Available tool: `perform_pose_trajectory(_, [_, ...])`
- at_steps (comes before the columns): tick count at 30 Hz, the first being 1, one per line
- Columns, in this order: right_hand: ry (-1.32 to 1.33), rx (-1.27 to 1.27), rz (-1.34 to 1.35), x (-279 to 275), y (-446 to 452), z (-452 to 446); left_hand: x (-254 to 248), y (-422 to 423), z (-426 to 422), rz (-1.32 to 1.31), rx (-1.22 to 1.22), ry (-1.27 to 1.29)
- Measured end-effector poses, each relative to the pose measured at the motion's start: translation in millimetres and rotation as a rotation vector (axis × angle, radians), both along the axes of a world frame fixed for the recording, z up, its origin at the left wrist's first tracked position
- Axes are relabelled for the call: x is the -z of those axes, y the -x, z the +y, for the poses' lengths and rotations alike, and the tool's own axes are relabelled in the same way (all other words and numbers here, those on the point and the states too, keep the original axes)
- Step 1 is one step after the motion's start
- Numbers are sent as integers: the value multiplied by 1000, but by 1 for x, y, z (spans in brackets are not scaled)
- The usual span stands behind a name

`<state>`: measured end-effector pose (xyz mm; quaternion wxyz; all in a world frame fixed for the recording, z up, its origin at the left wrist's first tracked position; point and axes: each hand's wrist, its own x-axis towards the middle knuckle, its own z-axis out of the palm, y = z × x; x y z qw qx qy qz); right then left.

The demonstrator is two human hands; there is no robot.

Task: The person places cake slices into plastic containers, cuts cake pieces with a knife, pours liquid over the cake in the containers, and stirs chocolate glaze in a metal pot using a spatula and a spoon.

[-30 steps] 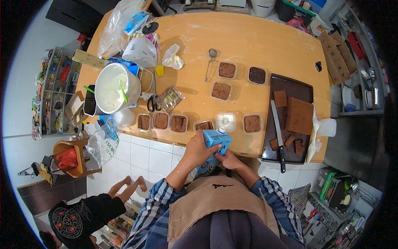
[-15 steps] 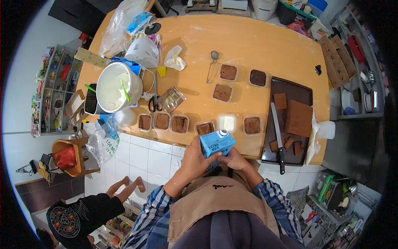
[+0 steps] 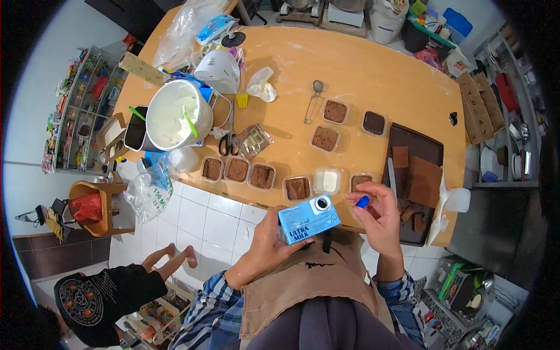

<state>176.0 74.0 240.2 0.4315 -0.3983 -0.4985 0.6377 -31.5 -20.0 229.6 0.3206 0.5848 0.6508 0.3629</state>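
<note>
My left hand is wrapped round a blue milk carton marked "ULTRA MILK", tilted in front of my apron at the table's near edge. Its white spout is uncovered and shows a dark opening. To the right of the carton, my right hand pinches a small blue cap between its fingers. Just beyond the carton stand a tub with white cream and a tub of brown cake. Another cake tub is partly hidden behind my right hand.
More cake tubs line the near edge at left. A white bowl of cream holds a green spatula. At right, a dark tray carries cake and a knife. A person in a black shirt is at lower left.
My right hand has come off the carton and moved right with the blue cap, leaving the spout uncovered. My left hand still holds the carton, now tilted differently. The camera view has shifted slightly.
</note>
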Motion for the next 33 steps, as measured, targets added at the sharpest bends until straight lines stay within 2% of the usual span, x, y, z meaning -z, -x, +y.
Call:
perform_pose_trajectory(3, [-369, -280, -374, -22, 0, 15, -3, 2, -3, 38, 33, -2])
perform_pose_trajectory(11, [-720, -589, -583, -33, 29, 20, -8, 6, -6, -63, 100, 0])
perform_pose_trajectory(14, [-754, -604, -696, -38, 35, 18, -8, 10, -7, -18, 117, -92])
perform_pose_trajectory(18, [-794, -657, -890, -41, 43, 21, -6, 16, -10, -41, 88, -64])
perform_pose_trajectory(21, [-922, -635, -1001, -37, 50, 23, -4, 19, -12, -49, 71, -51])
perform_pose_trajectory(24, [-955, -505, -843, -42, 61, 20, -6, 26, -14, -57, 51, -55])
perform_pose_trajectory(27, [-797, -593, -707, -52, 64, 18, -10, 34, -14, -61, 50, -82])
perform_pose_trajectory(30, [-738, -657, -779, -53, 66, 23, -16, 41, -14, -41, 72, -85])
perform_pose_trajectory(33, [-801, -692, -963, -49, 72, 27, -21, 48, -12, -19, 80, -84])
